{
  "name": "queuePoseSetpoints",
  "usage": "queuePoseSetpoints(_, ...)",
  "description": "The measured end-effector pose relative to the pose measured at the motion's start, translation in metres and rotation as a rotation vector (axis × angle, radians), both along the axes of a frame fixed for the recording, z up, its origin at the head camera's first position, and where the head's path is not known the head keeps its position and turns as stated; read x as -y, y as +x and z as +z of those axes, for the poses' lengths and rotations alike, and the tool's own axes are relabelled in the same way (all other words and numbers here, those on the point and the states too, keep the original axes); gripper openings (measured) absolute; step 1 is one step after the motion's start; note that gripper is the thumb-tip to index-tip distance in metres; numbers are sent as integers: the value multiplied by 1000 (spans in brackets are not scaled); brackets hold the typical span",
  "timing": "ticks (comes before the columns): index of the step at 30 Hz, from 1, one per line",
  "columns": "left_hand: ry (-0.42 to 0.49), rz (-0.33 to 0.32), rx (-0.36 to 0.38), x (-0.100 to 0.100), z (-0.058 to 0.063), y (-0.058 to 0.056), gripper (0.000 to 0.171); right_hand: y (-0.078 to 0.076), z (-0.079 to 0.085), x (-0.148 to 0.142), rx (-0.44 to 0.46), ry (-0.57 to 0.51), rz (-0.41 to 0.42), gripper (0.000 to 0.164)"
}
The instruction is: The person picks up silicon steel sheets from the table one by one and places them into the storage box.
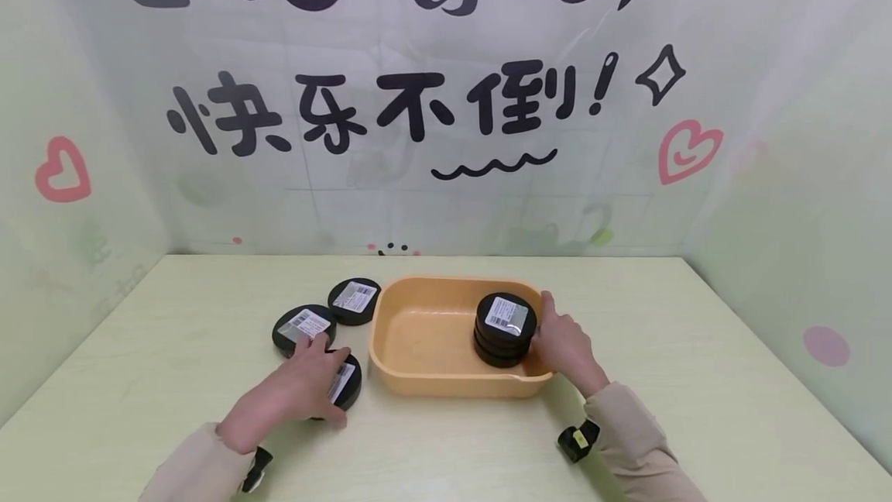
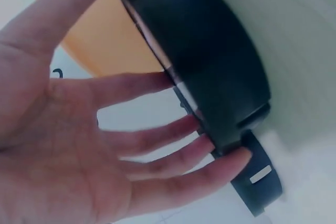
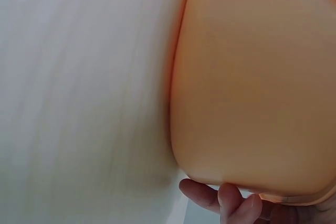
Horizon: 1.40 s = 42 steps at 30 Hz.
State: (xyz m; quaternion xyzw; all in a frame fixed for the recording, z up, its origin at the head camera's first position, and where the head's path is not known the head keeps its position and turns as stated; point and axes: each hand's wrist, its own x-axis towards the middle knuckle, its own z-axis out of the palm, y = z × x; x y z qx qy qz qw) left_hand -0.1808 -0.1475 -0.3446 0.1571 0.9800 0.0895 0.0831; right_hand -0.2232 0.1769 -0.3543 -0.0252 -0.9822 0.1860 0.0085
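Note:
My left hand [image 1: 296, 386] lies over the nearest flat, round black case [image 1: 348, 387], which bears a white barcode label. Its fingers spread loosely across the case; in the left wrist view, fingertips touch the dark case [image 2: 205, 51] near its edge, and the thumb stands apart at the top. Just beyond are two like cases, one [image 1: 303, 324] by the fingertips and another [image 1: 354, 299] beside the tub. My right hand [image 1: 563, 343] holds the right end of the orange plastic tub [image 1: 425, 384]. Inside the tub, at its right, stands a stack of the same black cases [image 1: 503, 335].
The pale wooden table [image 1: 697, 409] reaches a printed back wall [image 1: 418, 208] with large lettering, with side walls at left and right. Both sleeves carry a black strap at the wrist, the right one with a small device [image 1: 578, 441].

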Motion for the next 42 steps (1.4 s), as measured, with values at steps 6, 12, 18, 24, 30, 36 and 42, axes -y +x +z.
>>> queuePoseSetpoints(6,13,-56,93,3,5,-8,83,0,0,0,6,-8,0,61)
queuePoseSetpoints(12,58,-66,139,4,7,-11,83,0,1,-1,3,-36,1,61)
queuePoseSetpoints(18,55,-70,145,5,3,-10,84,-1,0,-1,-1,-81,16,62)
queuePoseSetpoints(24,28,-58,127,3,-3,-8,83,-2,-2,-1,-17,-108,24,62)
queuePoseSetpoints(30,19,-69,111,3,-3,-8,81,-2,-4,-2,-19,-109,13,60)
queuePoseSetpoints(36,45,-88,116,7,-2,-10,85,-1,-4,-1,-20,-99,14,59)
queuePoseSetpoints(42,70,-102,126,14,10,-13,83,0,-3,0,-26,-95,18,59)
